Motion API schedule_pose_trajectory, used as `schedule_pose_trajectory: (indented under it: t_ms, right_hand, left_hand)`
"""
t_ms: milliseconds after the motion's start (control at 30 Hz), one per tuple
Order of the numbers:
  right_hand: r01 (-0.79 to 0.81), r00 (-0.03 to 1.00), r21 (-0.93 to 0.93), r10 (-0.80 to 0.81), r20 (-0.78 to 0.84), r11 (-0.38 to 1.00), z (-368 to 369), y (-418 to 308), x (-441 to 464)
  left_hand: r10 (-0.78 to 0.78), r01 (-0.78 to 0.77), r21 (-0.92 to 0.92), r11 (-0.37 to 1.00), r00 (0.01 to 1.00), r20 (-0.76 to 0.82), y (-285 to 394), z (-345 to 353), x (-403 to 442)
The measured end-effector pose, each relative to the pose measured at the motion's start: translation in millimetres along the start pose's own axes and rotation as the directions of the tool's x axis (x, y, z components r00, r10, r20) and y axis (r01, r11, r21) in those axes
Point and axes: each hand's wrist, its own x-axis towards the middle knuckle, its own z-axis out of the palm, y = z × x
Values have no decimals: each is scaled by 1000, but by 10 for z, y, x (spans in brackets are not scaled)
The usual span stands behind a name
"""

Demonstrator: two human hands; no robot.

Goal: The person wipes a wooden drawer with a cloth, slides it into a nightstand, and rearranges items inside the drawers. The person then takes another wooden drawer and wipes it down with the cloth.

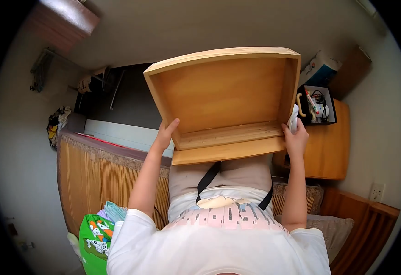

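Note:
An empty wooden drawer (230, 96) is held up over my lap, tilted so that its inside faces me. My left hand (165, 134) grips its left side, thumb on the inner face of the side board. On the right side my right hand (296, 137) is closed on the drawer's edge, with a crumpled white tissue or cloth (293, 118) between its fingers. The drawer's front board (228, 152) lies nearest to my body, just above my thighs.
A wooden cabinet (329, 146) at the right bears a black box (331, 107) of cables and small items. A bed with a woven mat (118, 169) lies at the left, with a green printed cloth (92, 247). A wooden headboard (361, 229) stands at the lower right.

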Motion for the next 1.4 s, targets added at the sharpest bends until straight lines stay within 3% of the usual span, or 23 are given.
schedule_pose_trajectory:
  t_ms: [67,133,200,233,267,333,367,400,467,600,667,733,900,933,1033,1067,1133,1167,1200,1267,1300,1400]
  right_hand:
    - [-155,988,95,157,-6,983,-46,-3,21]
    - [-72,994,105,81,-79,992,-115,-161,-78]
    - [101,993,72,-96,-70,992,-130,-250,-194]
    - [356,928,-125,-366,-65,926,-13,-222,-225]
    - [379,923,-116,-367,112,918,36,-253,-292]
    - [461,886,-300,-413,211,835,256,-318,-341]
    - [538,840,-300,-472,267,788,379,-217,-297]
    - [459,862,-269,-350,368,847,492,-188,-310]
    - [492,800,-208,-344,491,845,684,-439,-481]
    - [557,599,90,-474,646,826,1284,-1050,-989]
    - [615,524,165,-556,645,771,1585,-1156,-1170]
    - [628,516,180,-578,632,757,1587,-1172,-1208]
    - [592,426,324,-628,651,738,1179,-1196,-1207]
    - [589,428,323,-625,654,741,1196,-1180,-1208]
    - [498,601,285,-563,568,819,1344,-1190,-1185]
    - [501,599,285,-566,567,817,1373,-1226,-1182]
    - [296,634,117,-286,718,948,1386,-1353,-1157]
    - [454,612,190,-460,643,870,1492,-1262,-1227]
    - [446,621,181,-449,643,876,1459,-1246,-1228]
    - [587,563,216,-585,583,780,1360,-1211,-1134]
    - [589,583,174,-564,585,789,1259,-1099,-1044]
    - [515,781,-86,-426,458,853,832,-597,-599]
  left_hand:
    - [4,-6,-28,1000,999,-46,-7,80,-70]
    - [95,-99,-86,991,994,-49,-10,163,-138]
    - [86,-90,-78,993,995,-52,-20,187,-210]
    - [89,-93,-58,994,993,-78,-9,216,-236]
    - [91,-95,-36,995,990,-104,-11,237,-262]
    - [115,-118,-29,993,989,-94,-30,252,-275]
    - [144,-145,-18,989,987,-76,-41,259,-278]
    - [140,-142,-19,990,986,-91,-49,267,-279]
    - [153,-152,20,988,986,-58,-65,285,-269]
    - [196,-188,100,977,977,-83,-82,345,-289]
    - [177,-173,62,983,981,-80,-188,287,-258]
    - [95,-95,6,996,994,-58,-200,219,-227]
    - [169,-164,68,984,983,-74,-125,285,-201]
    - [170,-165,65,984,982,-81,-116,295,-197]
    - [164,-159,66,985,984,-74,-104,338,-158]
    - [167,-163,64,985,983,-75,-107,351,-152]
    - [248,-231,156,960,964,-100,-130,390,-163]
    - [241,-225,154,962,966,-95,-141,386,-172]
    - [198,-190,103,976,977,-77,-115,377,-173]
    - [163,-161,43,986,985,-52,-42,382,-145]
    - [168,-162,86,983,984,-61,-7,387,-149]
    - [141,-134,96,986,988,-66,14,385,-150]
